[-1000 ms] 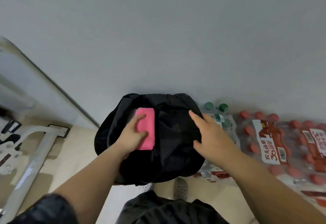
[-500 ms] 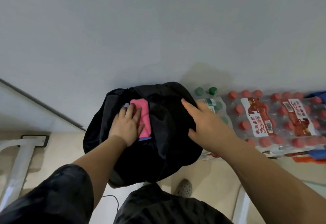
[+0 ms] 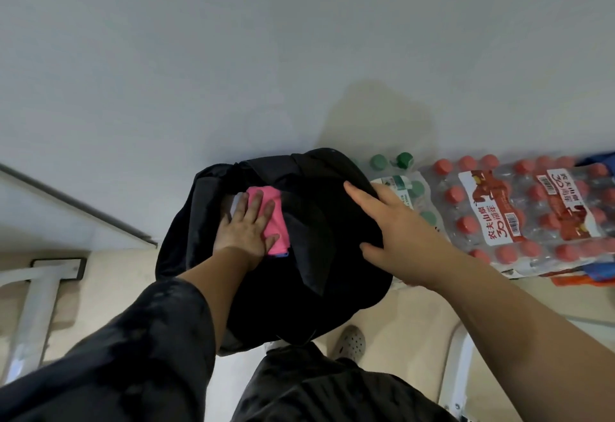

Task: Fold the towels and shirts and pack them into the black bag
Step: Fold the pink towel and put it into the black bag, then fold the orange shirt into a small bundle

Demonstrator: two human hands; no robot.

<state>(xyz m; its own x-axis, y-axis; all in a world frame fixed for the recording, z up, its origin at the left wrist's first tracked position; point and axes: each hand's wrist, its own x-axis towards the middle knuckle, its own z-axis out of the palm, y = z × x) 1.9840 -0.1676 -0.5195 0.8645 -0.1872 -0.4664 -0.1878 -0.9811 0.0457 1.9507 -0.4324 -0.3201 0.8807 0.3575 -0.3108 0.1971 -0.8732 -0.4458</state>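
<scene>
Black short sleeve (image 3: 139, 348) on L arm, black trousers (image 3: 319, 388), perforated clog (image 3: 351, 343).

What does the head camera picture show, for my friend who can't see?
A person's left hand presses a folded pink towel into an open black bag, while the right hand rests flat on the bag's side. Packs of red-capped and green-capped bottles lie beside it on the floor.

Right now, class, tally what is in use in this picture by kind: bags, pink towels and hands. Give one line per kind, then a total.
Black bag: 1
Pink towel: 1
Hands: 2, the left hand flat on the towel, the right hand on the bag
Total: 4
</scene>
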